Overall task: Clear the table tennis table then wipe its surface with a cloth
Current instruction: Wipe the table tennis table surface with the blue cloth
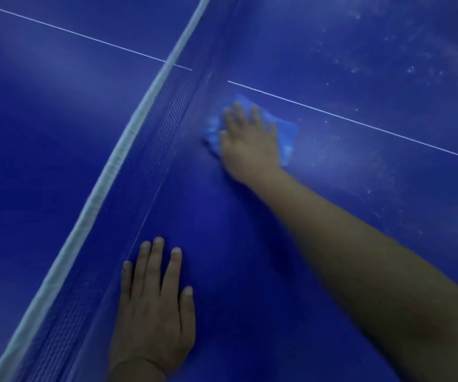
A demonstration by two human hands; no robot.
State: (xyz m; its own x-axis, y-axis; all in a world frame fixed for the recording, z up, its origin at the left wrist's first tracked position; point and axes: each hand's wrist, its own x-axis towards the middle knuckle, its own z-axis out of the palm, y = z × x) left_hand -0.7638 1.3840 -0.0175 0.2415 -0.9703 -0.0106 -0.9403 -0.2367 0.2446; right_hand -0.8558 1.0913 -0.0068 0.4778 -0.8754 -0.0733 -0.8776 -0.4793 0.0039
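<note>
The person leans over the blue table tennis table [250,271], and nothing but the cloth and the two hands shows on the part in view, so the clearing looks done and the wiping is under way. The right hand [250,139] lies flat with fingers spread and straight on a light blue cloth [288,133], pressing it to the surface just beside the net [128,150], below the white centre line [360,122]. The cloth peeks out from under the hand at 3 o'clock and 10 o'clock. The left hand [153,304] rests open, palm down, on the bare table at 7 o'clock from the cloth, well apart from it, likely as a brace.

The cloth seems thin, soft and light; it would bunch or fold under a loose push, so a broad flat palm over its middle suits it better than a pinch at an edge. On the smooth top it should slide easily. Pale dusty specks [374,166] lie from 1 to 4 o'clock of the cloth, seemingly unwiped ground
</note>
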